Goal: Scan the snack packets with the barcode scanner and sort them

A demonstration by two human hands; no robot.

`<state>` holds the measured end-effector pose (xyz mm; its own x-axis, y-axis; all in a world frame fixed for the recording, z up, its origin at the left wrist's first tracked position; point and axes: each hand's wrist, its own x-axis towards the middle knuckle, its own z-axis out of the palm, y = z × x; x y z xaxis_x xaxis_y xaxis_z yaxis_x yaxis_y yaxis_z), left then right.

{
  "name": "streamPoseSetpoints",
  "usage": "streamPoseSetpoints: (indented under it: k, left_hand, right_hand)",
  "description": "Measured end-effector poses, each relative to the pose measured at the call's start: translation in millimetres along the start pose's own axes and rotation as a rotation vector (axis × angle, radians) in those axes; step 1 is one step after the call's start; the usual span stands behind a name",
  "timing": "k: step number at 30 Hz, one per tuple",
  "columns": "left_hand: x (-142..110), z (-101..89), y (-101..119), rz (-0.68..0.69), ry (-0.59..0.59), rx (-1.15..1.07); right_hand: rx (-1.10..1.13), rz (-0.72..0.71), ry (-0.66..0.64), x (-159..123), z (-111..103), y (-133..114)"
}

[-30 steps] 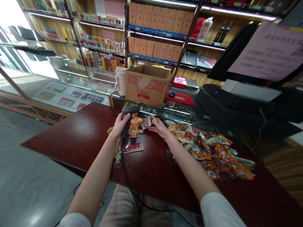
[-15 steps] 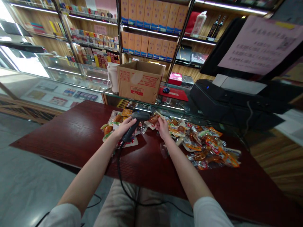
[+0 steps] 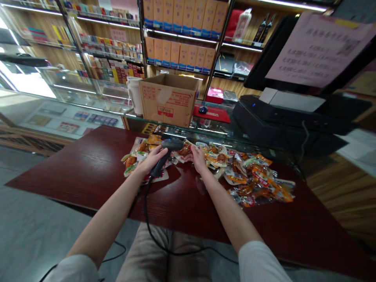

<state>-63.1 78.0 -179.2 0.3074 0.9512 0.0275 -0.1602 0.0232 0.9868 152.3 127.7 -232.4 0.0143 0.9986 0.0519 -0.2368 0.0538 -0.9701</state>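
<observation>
The fingers of the left hand point(image 3: 154, 158) are wrapped around a black scanner point(image 3: 170, 145); a brown packet point(image 3: 184, 150) is held by the right hand point(image 3: 199, 159), beside the scanner, near the far edge of the surface point(image 3: 79, 168).

1. We're up at head height here, one worn camera gazing forward and steeply down over the lap point(image 3: 143, 252) at the near edge.
2. Both forearms stretch away from us, left hand point(image 3: 154, 159) and right hand point(image 3: 198, 159) mid-view, an arm's reach off!
3. Wide sweep, this: tabletop point(image 3: 182, 203) seen slantwise across the near half, shelving point(image 3: 232, 87) facing us far beyond, monitor point(image 3: 272, 56) leaning in at right.
</observation>
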Motion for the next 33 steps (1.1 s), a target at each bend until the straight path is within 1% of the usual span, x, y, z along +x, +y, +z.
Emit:
streamPoseSetpoints:
  k: [4,10,12,14,16,19,20,24,26,27,28,29,30,31,32,33]
  left_hand:
    - [2,7.2,-5,0.04,0.031,0.061]
    - [4,9.8,-9,0.097,0.06,0.078]
    - [3,10.3,-8,0.086,0.048,0.074]
    - [2,9.8,-5,0.056,0.031,0.066]
    - [1,7.2,-1,0.036,0.042,0.044]
    - [1,-2.9,6,0.046,0.151,-0.022]
    - [2,-7.7,8,0.053,0.2,-0.042]
    - [5,-27.2,15,0.085,0.371,-0.061]
    - [6,-33.1,17,0.11,0.424,-0.067]
    - [6,-34.7,18,0.12,0.446,-0.069]
    - [6,-35.5,19,0.124,0.465,-0.067]
    - [5,-35.6,20,0.123,0.482,-0.059]
    - [5,-35.4,20,0.121,0.498,-0.045]
    - [5,-35.0,20,0.122,0.51,-0.029]
    - [5,-34.6,20,0.122,0.517,-0.011]
    - [5,-34.6,20,0.119,0.518,0.008]
  right_hand:
    - [-0.03,0.004,-0.047,0,0,2]
    - [-0.079,0.031,-0.077,0,-1,5]
    - [-0.103,0.02,-0.074,0,0,4]
    - [-0.183,-0.006,-0.05,0,-1,0]
    - [-0.349,-0.08,0.006,2,-3,-8]
    - [-0.725,-0.251,0.122,3,-11,-27]
    - [-0.863,-0.277,0.147,3,-14,-34]
    - [-1.353,-0.255,0.227,-3,-19,-58]
    - [-1.537,-0.339,0.292,-7,-15,-63]
    - [-1.603,-0.402,0.293,-9,-10,-64]
    - [-1.651,-0.463,0.245,-10,-5,-63]
    - [-1.684,-0.51,0.142,-12,1,-61]
    - [-1.71,-0.527,0.003,-12,7,-59]
    - [-1.734,-0.51,-0.146,-13,13,-56]
    - [-1.758,-0.464,-0.273,-13,17,-53]
    - [-1.78,-0.405,-0.359,-12,19,-50]
